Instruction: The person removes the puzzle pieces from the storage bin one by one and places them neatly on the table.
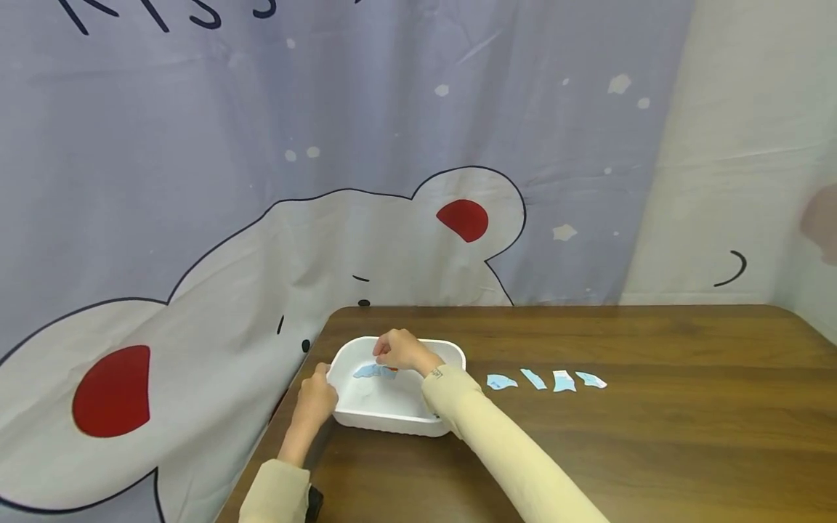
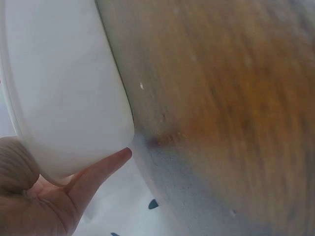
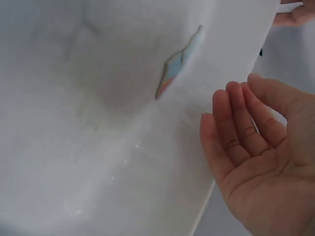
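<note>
A white plastic basin [image 1: 392, 418] stands on the table. My left hand [image 1: 317, 396] grips its left side; in the left wrist view a finger runs along the outside of the basin wall [image 2: 69, 88]. Over the basin's far part is my right hand [image 1: 400, 350], fingers loosely bent. In the right wrist view nothing shows between the fingers of that hand [image 3: 261, 157]. Light blue torn pieces [image 1: 373, 371], one with an orange-red patch, lie inside the basin near its left side, beside my right hand and apart from it.
To the right of the basin, several light blue and white torn pieces [image 1: 564, 381] lie in a row on the brown wooden table [image 1: 654, 450]. A black object [image 1: 314, 503] shows partly beside the left sleeve. A printed curtain [image 1: 366, 247] hangs behind the table.
</note>
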Available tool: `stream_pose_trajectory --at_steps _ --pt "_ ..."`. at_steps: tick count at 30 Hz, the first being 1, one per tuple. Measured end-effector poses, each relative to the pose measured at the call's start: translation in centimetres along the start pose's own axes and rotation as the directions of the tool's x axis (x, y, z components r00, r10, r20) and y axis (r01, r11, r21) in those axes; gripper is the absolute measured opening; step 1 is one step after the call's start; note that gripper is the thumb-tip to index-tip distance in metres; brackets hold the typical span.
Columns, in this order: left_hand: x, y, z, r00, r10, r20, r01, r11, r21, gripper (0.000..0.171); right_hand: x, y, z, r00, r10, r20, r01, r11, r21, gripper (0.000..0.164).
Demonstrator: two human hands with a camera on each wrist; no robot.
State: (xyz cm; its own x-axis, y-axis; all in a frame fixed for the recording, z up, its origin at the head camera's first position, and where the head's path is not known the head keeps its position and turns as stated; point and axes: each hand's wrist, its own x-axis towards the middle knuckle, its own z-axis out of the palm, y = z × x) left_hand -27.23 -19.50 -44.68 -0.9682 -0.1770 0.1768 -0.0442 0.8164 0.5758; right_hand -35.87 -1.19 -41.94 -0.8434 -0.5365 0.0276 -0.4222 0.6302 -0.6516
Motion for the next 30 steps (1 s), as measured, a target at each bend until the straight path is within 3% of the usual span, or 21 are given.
stream_pose_trajectory --at_steps 14,21,30 --pt "0.0 0.1 -0.2 1.0 -0.008 0.03 0.008 1.0 -0.001 0.04 0.0 1.0 0.8 0.996 0.074 -0.045 -0.079 0.987 -0.141 0.024" --pt "-0.1 -0.2 -0.1 1.0 -0.004 0.02 0.004 1.0 -0.001 0.04 -0.2 1.2 1.0 0.998 0.042 -0.047 -0.051 0.977 -0.207 0.03" --pt "-0.1 0.1 0.0 1.0 0.002 0.009 -0.002 1.0 -0.004 0.04 -0.4 1.5 1.0 0.998 0.058 -0.014 -0.06 0.983 -0.171 0.036"
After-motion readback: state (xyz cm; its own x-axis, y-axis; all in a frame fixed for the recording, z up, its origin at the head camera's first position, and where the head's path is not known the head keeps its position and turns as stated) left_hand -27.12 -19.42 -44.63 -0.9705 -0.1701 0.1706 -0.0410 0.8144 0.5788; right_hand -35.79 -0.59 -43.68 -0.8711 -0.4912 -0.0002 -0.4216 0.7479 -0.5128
